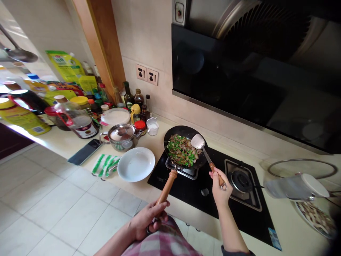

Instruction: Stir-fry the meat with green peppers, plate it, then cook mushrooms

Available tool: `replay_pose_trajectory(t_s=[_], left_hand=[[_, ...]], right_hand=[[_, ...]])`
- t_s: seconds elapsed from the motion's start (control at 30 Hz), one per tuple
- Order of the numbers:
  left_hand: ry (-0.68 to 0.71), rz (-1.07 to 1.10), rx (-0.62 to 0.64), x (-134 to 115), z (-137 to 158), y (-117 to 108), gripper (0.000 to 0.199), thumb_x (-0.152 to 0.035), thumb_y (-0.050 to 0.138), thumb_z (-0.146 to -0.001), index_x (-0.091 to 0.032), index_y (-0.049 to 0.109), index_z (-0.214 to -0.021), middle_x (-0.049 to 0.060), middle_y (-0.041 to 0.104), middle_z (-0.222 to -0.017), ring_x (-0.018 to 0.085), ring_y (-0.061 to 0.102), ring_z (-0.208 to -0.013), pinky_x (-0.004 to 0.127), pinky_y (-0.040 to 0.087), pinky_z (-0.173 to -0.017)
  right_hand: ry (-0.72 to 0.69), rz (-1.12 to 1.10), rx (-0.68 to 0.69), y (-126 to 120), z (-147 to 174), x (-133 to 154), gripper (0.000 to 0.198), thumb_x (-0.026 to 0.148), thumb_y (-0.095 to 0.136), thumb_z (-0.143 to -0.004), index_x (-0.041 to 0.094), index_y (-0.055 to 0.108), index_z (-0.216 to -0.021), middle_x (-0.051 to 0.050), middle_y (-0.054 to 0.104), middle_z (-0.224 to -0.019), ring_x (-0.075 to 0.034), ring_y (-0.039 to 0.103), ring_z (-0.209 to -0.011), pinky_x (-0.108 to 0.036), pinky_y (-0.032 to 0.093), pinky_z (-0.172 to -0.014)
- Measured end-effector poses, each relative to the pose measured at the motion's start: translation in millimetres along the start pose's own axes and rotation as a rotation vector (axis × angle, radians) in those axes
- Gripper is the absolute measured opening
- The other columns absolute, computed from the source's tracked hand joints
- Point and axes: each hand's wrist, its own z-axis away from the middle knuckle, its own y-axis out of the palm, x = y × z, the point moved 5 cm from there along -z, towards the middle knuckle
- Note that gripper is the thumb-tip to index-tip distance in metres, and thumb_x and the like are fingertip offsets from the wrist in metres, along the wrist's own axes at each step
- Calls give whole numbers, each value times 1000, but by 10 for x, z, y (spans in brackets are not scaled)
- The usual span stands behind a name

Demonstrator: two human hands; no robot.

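Note:
My left hand is closed round the wooden handle of a black wok, which sits over the left burner. Chopped green pieces and brownish sliced food fill the wok's middle. In my right hand is the wooden grip of a spatula; its metal blade hangs at the wok's right inner side, above the food. Just left of the wok, a white plate with nothing on it rests on the counter.
The black gas hob has a second burner at right. Left stand a lidded steel pot, a green-striped cloth, a phone and several bottles. A jug and a plate of sliced food are far right. The range hood overhangs.

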Motion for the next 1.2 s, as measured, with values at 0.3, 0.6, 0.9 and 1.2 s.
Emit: replay_pose_trajectory(t_s=[0.3, 0.6, 0.9, 1.2], left_hand=[[6, 5, 17, 21, -14, -25, 53, -54, 68, -68, -16, 48, -99, 0, 61, -60, 1, 36, -33, 18, 6, -37], [8, 8, 21, 19, -13, -24, 55, -54, 69, -67, -16, 48, -99, 0, 60, -60, 1, 36, -33, 18, 6, -37], [10, 13, 36, 46, -41, -67, 51, -52, 67, -70, -16, 49, -101, 0, 60, -62, 1, 37, -35, 18, 8, -37], [7, 5, 38, 47, -45, -68, 51, -53, 67, -70, -16, 49, -101, 0, 60, -62, 1, 37, -35, 18, 7, -37]], right_hand=[[-15, 6, 41, 134, -68, -19, 30, 37, 59, -83, 13, 67, -100, -12, 70, -93, -22, 70, -77, -37, 58, -74], [1, -2, 119, 82, 27, 39, 28, 36, 60, -82, 14, 67, -98, -11, 71, -92, -23, 71, -76, -36, 59, -71], [-191, 108, 169, -121, 199, 94, 21, 27, 58, -83, 17, 67, -100, -10, 70, -97, -23, 69, -81, -38, 59, -74], [-487, 271, 295, -156, 433, 227, 29, 16, 59, -80, 26, 67, -105, -5, 71, -96, -22, 67, -89, -37, 57, -80]])
